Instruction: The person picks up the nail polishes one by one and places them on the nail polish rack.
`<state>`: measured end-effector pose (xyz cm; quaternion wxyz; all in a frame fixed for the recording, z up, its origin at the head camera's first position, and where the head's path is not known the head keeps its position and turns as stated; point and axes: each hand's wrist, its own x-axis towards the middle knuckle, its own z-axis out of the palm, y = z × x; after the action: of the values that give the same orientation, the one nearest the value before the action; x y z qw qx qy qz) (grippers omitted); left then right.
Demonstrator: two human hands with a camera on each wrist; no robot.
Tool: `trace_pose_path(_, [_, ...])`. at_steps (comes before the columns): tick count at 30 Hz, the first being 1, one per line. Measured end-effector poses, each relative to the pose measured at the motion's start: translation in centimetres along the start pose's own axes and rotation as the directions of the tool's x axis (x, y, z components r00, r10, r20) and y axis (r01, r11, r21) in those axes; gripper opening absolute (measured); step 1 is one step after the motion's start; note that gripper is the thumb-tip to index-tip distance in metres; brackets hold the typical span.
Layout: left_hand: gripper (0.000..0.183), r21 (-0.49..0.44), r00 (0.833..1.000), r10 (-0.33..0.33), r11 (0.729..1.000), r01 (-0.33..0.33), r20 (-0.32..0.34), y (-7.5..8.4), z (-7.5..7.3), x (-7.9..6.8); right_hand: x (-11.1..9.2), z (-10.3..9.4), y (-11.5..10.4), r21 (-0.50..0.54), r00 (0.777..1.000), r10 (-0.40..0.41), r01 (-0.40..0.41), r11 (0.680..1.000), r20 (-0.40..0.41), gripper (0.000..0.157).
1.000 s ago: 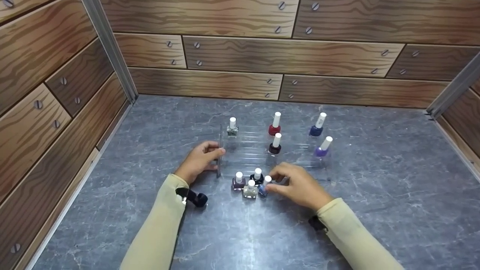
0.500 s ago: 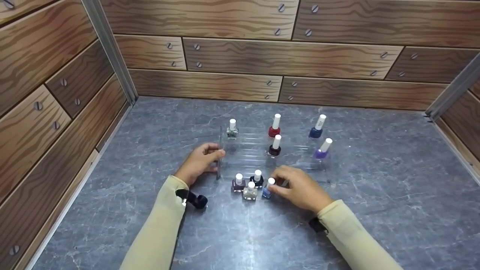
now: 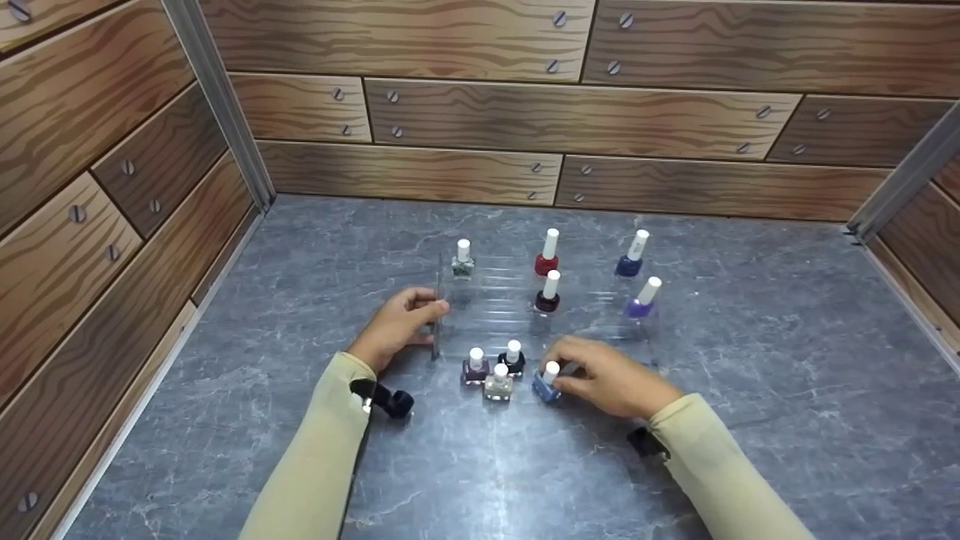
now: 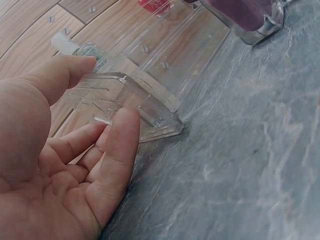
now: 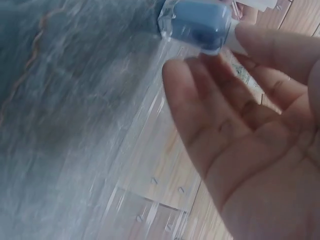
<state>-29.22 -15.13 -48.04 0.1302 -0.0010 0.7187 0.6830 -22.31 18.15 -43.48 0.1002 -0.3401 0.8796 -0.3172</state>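
Note:
My left hand (image 3: 397, 321) grips the left side panel of a clear stepped display rack (image 4: 155, 107), thumb on one face and fingers on the other. In my right hand (image 3: 611, 376) a blue nail polish bottle (image 3: 546, 388) is pinched by its white cap, slightly tilted, in front of the rack; the right wrist view shows its glass body (image 5: 197, 22) close up. Left of it stand three more bottles: dark purple (image 3: 475, 370), pale glitter (image 3: 498, 387) and black (image 3: 511, 364).
On the rack's steps stand a glitter bottle (image 3: 463, 265), a red one (image 3: 547, 263), a dark red-black one (image 3: 547, 301), a navy one (image 3: 628, 265) and a violet one (image 3: 640, 307). Wood-patterned walls (image 3: 450, 169) enclose the grey marbled table (image 3: 225, 390) at the back and sides.
My right hand has drawn the blue nail polish bottle a little to the right and toward me, away from the other three. The left hand stays on the rack.

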Motion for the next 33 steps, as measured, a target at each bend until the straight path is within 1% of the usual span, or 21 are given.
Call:
trace_pose_path(5, [0.053,-0.007,1.000,0.001,1.000,-0.001,0.000,0.02,0.04,0.12,-0.13,-0.20,0.02,0.050,0.998,0.045,-0.047,0.998,0.039,0.030])
trace_pose_path(11, [0.054,-0.013,1.000,-0.002,1.000,0.002,0.004,0.21,0.03,0.03,-0.04,-0.13,-0.22,0.080,0.991,0.127,-0.129,0.988,0.030,0.040])
trace_pose_path(14, [0.055,-0.010,1.000,-0.002,1.000,0.002,0.012,0.24,0.05,-0.01,0.06,0.06,-0.26,0.092,0.989,0.144,-0.146,0.985,0.023,0.037])
trace_pose_path(19, [0.056,0.004,1.000,0.003,1.000,-0.003,0.021,0.06,-0.02,0.09,0.06,0.14,-0.02,0.078,0.994,0.112,-0.113,0.991,0.018,0.028])
trace_pose_path(25, [0.052,-0.001,1.000,0.010,1.000,-0.010,0.012,-0.11,0.01,0.38,-0.12,-0.14,0.14,0.051,0.997,0.078,-0.079,0.996,0.026,0.025])
trace_pose_path(28, [0.054,-0.003,1.000,0.012,1.000,-0.012,0.006,-0.07,0.10,0.38,-0.26,-0.27,0.08,0.042,0.996,0.083,-0.084,0.996,0.025,0.023])
trace_pose_path(33, [0.063,-0.018,1.000,0.012,1.000,-0.012,-0.003,-0.03,0.06,0.27,-0.41,-0.29,-0.10,0.042,0.993,0.115,-0.116,0.992,0.031,0.014])
